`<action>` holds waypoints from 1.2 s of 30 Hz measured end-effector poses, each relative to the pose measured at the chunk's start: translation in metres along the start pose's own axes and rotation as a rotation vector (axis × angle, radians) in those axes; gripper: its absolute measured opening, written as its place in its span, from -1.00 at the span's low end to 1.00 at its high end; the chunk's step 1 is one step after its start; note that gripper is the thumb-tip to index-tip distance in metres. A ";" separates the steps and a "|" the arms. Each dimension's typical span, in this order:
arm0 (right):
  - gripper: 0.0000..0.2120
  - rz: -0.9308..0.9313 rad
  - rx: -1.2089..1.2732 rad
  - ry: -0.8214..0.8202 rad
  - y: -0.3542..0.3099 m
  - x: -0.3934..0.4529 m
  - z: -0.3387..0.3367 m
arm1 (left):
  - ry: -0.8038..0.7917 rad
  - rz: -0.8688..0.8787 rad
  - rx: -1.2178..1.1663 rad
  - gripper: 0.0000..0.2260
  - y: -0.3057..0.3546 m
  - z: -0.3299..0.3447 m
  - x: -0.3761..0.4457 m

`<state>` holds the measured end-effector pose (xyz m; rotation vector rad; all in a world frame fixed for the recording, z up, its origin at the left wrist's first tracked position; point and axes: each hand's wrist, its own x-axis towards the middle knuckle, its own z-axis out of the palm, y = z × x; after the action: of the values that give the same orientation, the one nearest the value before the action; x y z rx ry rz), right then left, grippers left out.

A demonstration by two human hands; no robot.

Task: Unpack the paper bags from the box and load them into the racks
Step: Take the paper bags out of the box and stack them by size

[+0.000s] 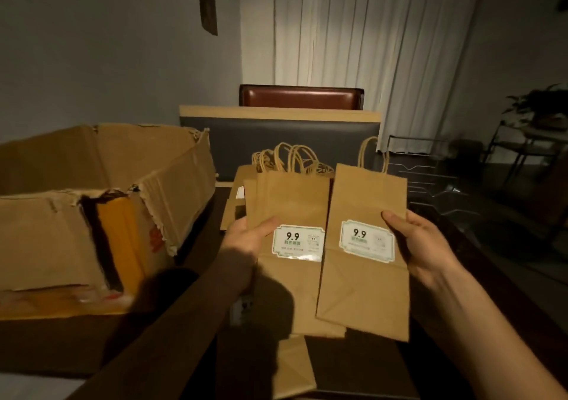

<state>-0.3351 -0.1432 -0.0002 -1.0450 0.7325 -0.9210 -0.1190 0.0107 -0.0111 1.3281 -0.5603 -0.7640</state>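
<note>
A stack of flat paper bags [289, 215] is gripped by the left hand [246, 237], thumb laid over the front near a white label [298, 243] printed "9.9"; a single bag [365, 246] bearing the same label is held apart in the right hand [412, 240], its fingers closed round the bag's right edge with the thumb across the front; the two lots are seen side by side, barely apart, above a dark surface [196, 301]. The single bag appears to have been peeled from the stack so that it can be loaded alone; that is a judgement, not something shown. The bags are held with folded bottoms toward the camera and twisted handles [292, 157] pointing away, an orientation that would suit sliding them into a rack bottom-first or handles-up; which is meant cannot be told.

A torn cardboard box [101, 203] is seen open at the left, close beside the left forearm; its contents are hidden by the flaps. More flat bags [295, 369] are seen lying on the surface beneath the held ones. A wire rack [430, 184] stands in the dim area at the right, just past the right hand; whether any bags are already in it cannot be made out. The task is judged to be partly done, with bags out of the box and not yet racked; a chair back [301, 95] and pale curtain [368, 46] are seen behind.
</note>
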 end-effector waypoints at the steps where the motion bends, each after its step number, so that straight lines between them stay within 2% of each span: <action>1: -0.77 0.019 -0.031 -0.020 0.004 0.000 0.003 | -0.006 0.004 -0.007 -0.79 -0.002 0.002 0.001; 5: -0.80 0.081 -0.080 -0.065 0.027 0.000 0.033 | -0.038 0.082 0.010 -0.86 -0.012 0.018 0.000; 8: -0.85 -0.018 -0.033 0.072 0.030 0.010 0.028 | 0.008 0.124 0.026 -0.77 -0.016 0.019 0.002; 11: -0.84 -0.051 -0.039 0.138 0.023 0.019 0.007 | 0.053 0.160 0.043 -0.82 -0.015 0.008 0.006; 15: -0.75 -0.006 -0.011 0.054 0.015 0.019 -0.004 | 0.049 0.135 -0.010 -0.91 -0.011 -0.001 0.009; 17: -0.75 0.041 -0.027 -0.023 0.020 0.012 0.011 | -0.006 0.127 0.002 -0.83 -0.011 0.003 0.006; 19: -0.77 0.081 -0.088 -0.079 0.028 0.007 0.025 | -0.040 0.132 0.039 -0.83 -0.013 0.010 0.005; 21: -0.78 0.073 -0.096 -0.062 0.028 0.008 0.027 | -0.002 0.095 -0.006 -0.82 -0.010 0.014 0.004; 26: -0.71 0.077 0.081 0.087 -0.001 0.024 -0.014 | 0.040 0.088 -0.041 -0.81 0.000 -0.001 0.011; 31: -0.84 0.082 0.034 -0.044 -0.028 0.017 -0.019 | 0.043 0.100 -0.077 -0.76 0.003 0.002 0.017; 36: -0.83 0.193 -0.056 -0.140 0.012 0.013 0.024 | 0.008 0.126 -0.124 -0.80 -0.006 0.030 0.019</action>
<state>-0.3055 -0.1431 -0.0040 -1.0571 0.7316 -0.6583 -0.1301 -0.0240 -0.0130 1.1703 -0.5756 -0.6782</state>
